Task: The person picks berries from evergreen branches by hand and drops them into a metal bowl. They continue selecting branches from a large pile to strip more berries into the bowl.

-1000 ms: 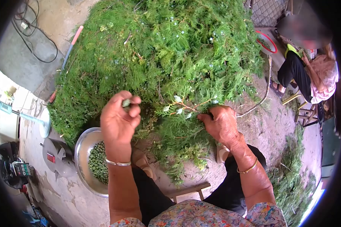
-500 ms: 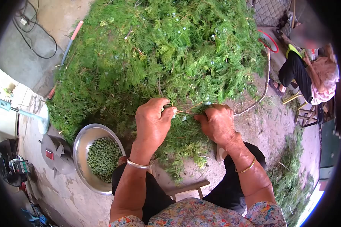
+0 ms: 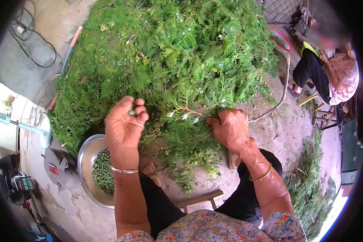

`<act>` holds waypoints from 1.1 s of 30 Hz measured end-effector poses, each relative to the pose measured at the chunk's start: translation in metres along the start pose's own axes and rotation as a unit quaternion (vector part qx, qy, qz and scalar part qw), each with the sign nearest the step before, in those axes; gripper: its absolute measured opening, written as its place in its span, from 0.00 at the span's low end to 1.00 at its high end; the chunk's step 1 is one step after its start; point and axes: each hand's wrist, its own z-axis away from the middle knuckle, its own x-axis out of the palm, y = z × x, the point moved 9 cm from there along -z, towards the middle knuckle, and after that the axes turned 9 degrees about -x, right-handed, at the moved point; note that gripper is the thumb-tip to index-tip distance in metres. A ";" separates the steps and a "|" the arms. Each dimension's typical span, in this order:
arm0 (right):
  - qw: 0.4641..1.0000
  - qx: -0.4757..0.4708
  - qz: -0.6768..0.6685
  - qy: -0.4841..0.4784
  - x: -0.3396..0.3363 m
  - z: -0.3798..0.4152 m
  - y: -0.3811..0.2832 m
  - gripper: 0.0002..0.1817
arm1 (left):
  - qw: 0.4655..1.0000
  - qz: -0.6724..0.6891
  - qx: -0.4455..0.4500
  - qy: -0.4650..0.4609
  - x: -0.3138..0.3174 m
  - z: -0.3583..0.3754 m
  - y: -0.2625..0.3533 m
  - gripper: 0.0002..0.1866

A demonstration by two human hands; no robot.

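Observation:
My right hand (image 3: 231, 130) is closed round a green cypress sprig, whose reddish twig (image 3: 191, 111) sticks out to the left with a few pale, bluish-green cones (image 3: 184, 116) on it. My left hand (image 3: 124, 123) is raised, palm turned up, with its fingers curled on small green cones (image 3: 132, 112); how many is hidden. Just below and left of that hand stands a metal basin (image 3: 84, 161) holding a heap of green cones (image 3: 103, 172), partly covered by my left forearm. A large pile of cypress branches (image 3: 177, 52) rises in front of both hands.
At the right a person (image 3: 338, 78) sits on a stool, near a red-rimmed bowl (image 3: 285, 36). A long-handled tool (image 3: 71, 48) leans by the pile's left edge. A bare branch (image 3: 284, 88) curves over the floor, and cut greenery (image 3: 308, 189) lies at lower right.
My left hand has moved left from the sprig toward the basin, carrying green cones. My right hand keeps the sprig in nearly the same place.

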 end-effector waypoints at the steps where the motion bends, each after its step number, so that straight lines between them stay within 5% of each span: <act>1: 1.000 -0.001 -0.001 -0.001 -0.002 -0.001 -0.001 0.14 | 1.000 -0.004 -0.013 0.003 -0.001 0.000 -0.008 0.09; 5: 0.999 0.022 -0.018 -0.024 -0.002 -0.001 0.002 0.14 | 0.974 -0.196 0.001 0.115 0.008 0.011 -0.025 0.06; 9: 0.999 -0.026 -0.001 0.040 -0.010 -0.003 -0.008 0.19 | 0.912 -0.386 0.009 0.138 0.020 0.013 -0.033 0.09; 12: 1.000 0.001 -0.012 -0.018 -0.002 -0.003 -0.005 0.15 | 0.902 -0.413 0.018 0.128 0.023 0.010 -0.042 0.07; 18: 1.000 0.011 -0.006 -0.014 -0.005 0.000 -0.001 0.15 | 0.951 -0.237 0.115 0.164 0.014 0.014 -0.013 0.09; 22: 1.000 0.020 -0.014 -0.009 -0.007 0.000 0.002 0.15 | 1.000 -0.016 -0.002 -0.011 0.009 0.002 -0.004 0.08; 25: 1.000 0.015 -0.007 -0.016 -0.004 -0.001 0.002 0.16 | 0.997 -0.061 -0.016 -0.054 0.023 0.003 -0.026 0.10; 27: 1.000 0.010 -0.009 -0.005 -0.008 -0.003 -0.003 0.18 | 0.988 -0.156 -0.002 -0.001 0.028 0.010 -0.041 0.06; 29: 0.999 0.026 -0.027 -0.023 -0.008 -0.004 -0.005 0.19 | 0.937 -0.331 0.055 0.095 0.033 0.017 -0.045 0.04; 30: 0.997 0.041 -0.045 -0.041 -0.005 -0.003 -0.005 0.19 | 0.863 -0.470 0.133 0.132 0.038 0.020 -0.041 0.07; 33: 0.995 0.048 -0.063 -0.058 -0.001 -0.004 -0.006 0.20 | 0.667 -0.653 0.353 0.066 0.072 0.032 -0.046 0.07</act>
